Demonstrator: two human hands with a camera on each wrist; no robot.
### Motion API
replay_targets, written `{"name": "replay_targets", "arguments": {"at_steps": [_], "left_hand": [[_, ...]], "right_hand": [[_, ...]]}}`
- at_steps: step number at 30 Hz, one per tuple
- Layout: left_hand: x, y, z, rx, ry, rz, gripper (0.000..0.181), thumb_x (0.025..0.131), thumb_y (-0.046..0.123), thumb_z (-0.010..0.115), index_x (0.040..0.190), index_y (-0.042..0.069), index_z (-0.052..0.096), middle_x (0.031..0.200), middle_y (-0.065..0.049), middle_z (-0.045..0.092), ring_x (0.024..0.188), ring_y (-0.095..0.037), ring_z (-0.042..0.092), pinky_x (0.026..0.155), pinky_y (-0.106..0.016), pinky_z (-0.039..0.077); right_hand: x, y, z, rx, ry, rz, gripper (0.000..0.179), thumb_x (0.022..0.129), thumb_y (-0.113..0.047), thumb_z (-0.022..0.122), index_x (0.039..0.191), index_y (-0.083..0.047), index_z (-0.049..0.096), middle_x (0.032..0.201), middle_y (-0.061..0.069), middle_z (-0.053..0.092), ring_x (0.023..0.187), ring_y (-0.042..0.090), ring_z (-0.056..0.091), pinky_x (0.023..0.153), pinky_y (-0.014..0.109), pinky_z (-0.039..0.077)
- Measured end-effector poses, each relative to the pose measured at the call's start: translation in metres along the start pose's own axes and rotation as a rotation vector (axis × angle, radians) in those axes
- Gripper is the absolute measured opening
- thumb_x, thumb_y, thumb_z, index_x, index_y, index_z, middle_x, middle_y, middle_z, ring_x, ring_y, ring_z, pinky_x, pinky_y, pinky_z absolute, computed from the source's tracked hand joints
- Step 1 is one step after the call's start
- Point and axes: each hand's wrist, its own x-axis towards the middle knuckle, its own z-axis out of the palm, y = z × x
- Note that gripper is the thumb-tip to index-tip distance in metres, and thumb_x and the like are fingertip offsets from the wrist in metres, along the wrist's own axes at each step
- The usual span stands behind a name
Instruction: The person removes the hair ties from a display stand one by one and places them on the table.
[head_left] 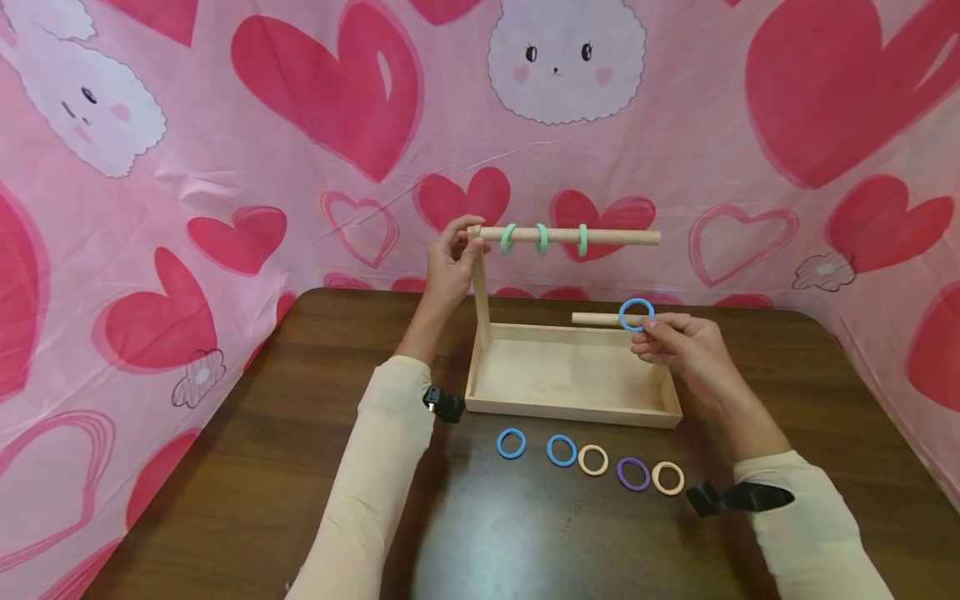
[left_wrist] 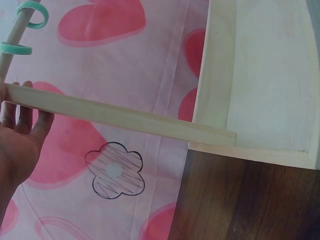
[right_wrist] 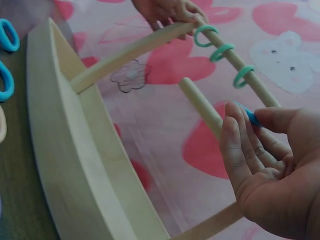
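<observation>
A wooden stand has a shallow tray base (head_left: pixel 570 412) and two horizontal rods on posts. My left hand (head_left: pixel 450 265) grips the top of the left post (left_wrist: pixel 110 112), where the upper rod (head_left: pixel 626 237) joins it. Three mint-green rings (head_left: pixel 582 240) hang spaced along that rod. Between thumb and fingers, my right hand (head_left: pixel 690 350) pinches a blue ring (head_left: pixel 636 301). This ring overlaps the lower rod (head_left: pixel 592 318) in the head view; the right wrist view shows it nearly edge-on, beside the rod. The right hand partly hides the right post.
On the brown table (head_left: pixel 480 533), in front of the tray, lie several loose rings: two blue ones (head_left: pixel 500 444), a purple one (head_left: pixel 621 473) and two cream ones (head_left: pixel 655 478). Pink heart-patterned cloth (head_left: pixel 675 150) hangs behind the table and at its sides.
</observation>
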Motion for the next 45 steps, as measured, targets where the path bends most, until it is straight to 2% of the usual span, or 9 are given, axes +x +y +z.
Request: {"name": "replay_targets", "arguments": {"at_steps": [3,8,11,16,19,26,31,39,45], "left_hand": [[0.0,-0.001,0.0,-0.001,-0.001,-0.001,0.028,0.096,-0.006,0.061,0.123,-0.012,0.058,0.1,-0.045,0.059,0.078,-0.011,0.069,0.078,-0.018,0.052],[0.0,-0.001,-0.001,0.02,0.001,-0.01,0.029,0.096,-0.005,0.061,0.124,-0.011,0.059,0.101,-0.043,0.061,0.088,-0.043,0.07,0.079,-0.019,0.052],[0.0,-0.001,-0.001,0.023,0.002,-0.017,0.029,0.096,-0.005,0.06,0.124,-0.01,0.059,0.101,-0.044,0.06,0.091,-0.05,0.067,0.079,-0.019,0.052],[0.001,0.0,0.0,0.01,-0.003,-0.013,0.028,0.097,-0.004,0.06,0.124,-0.011,0.059,0.102,-0.045,0.059,0.081,-0.02,0.071,0.079,-0.019,0.052],[0.001,0.001,0.0,0.006,-0.008,-0.007,0.028,0.097,-0.005,0.06,0.124,-0.011,0.059,0.101,-0.044,0.06,0.077,-0.004,0.067,0.079,-0.018,0.051],[-0.001,0.0,-0.001,0.011,-0.009,-0.019,0.028,0.097,-0.003,0.06,0.124,-0.011,0.059,0.101,-0.043,0.06,0.078,-0.004,0.067,0.079,-0.018,0.052],[-0.001,0.0,-0.001,-0.005,-0.009,-0.018,0.029,0.096,-0.005,0.06,0.124,-0.011,0.058,0.102,-0.044,0.06,0.078,-0.005,0.068,0.08,-0.018,0.052],[-0.002,-0.001,0.0,0.012,-0.003,-0.026,0.029,0.096,-0.005,0.061,0.124,-0.01,0.059,0.102,-0.043,0.061,0.092,-0.05,0.067,0.079,-0.019,0.052],[-0.002,0.0,0.001,0.011,0.004,-0.022,0.029,0.096,-0.005,0.061,0.124,-0.01,0.059,0.102,-0.043,0.06,0.096,-0.058,0.063,0.079,-0.019,0.052]], "right_hand": [[-0.001,0.003,0.004,-0.032,-0.021,0.039,0.028,0.103,-0.006,0.055,0.089,-0.019,0.077,0.076,-0.005,0.077,0.071,0.005,0.075,0.069,0.02,0.06],[-0.001,0.011,0.012,-0.068,-0.097,0.103,0.028,0.104,-0.006,0.054,0.09,-0.019,0.075,0.078,-0.006,0.077,0.072,0.004,0.075,0.069,0.02,0.06],[-0.001,0.018,0.018,-0.116,-0.149,0.138,0.027,0.103,-0.005,0.053,0.092,-0.016,0.075,0.078,-0.006,0.077,0.072,0.004,0.075,0.069,0.021,0.061],[0.0,0.029,0.032,-0.222,-0.213,0.208,0.017,0.102,-0.006,0.054,0.103,0.001,0.07,0.077,-0.008,0.076,0.071,0.003,0.074,0.07,0.022,0.061],[0.0,0.036,0.04,-0.276,-0.261,0.254,0.025,0.102,-0.009,0.054,0.109,0.013,0.064,0.077,-0.009,0.075,0.072,0.002,0.073,0.07,0.022,0.061],[-0.001,0.054,0.056,-0.249,-0.389,0.363,0.032,0.102,-0.01,0.052,0.114,0.019,0.059,0.078,-0.006,0.073,0.071,0.003,0.072,0.069,0.02,0.06],[-0.004,0.066,0.064,-0.244,-0.463,0.419,0.028,0.101,-0.01,0.051,0.112,0.013,0.062,0.078,-0.006,0.073,0.07,0.003,0.071,0.068,0.02,0.06],[-0.014,0.077,0.079,-0.195,-0.559,0.573,0.019,0.099,-0.01,0.058,0.1,0.005,0.069,0.075,-0.004,0.073,0.065,0.001,0.07,0.062,0.017,0.058],[-0.021,0.081,0.089,-0.204,-0.61,0.629,0.028,0.097,-0.008,0.058,0.109,0.016,0.064,0.075,-0.004,0.072,0.066,0.001,0.07,0.062,0.016,0.057]]}}
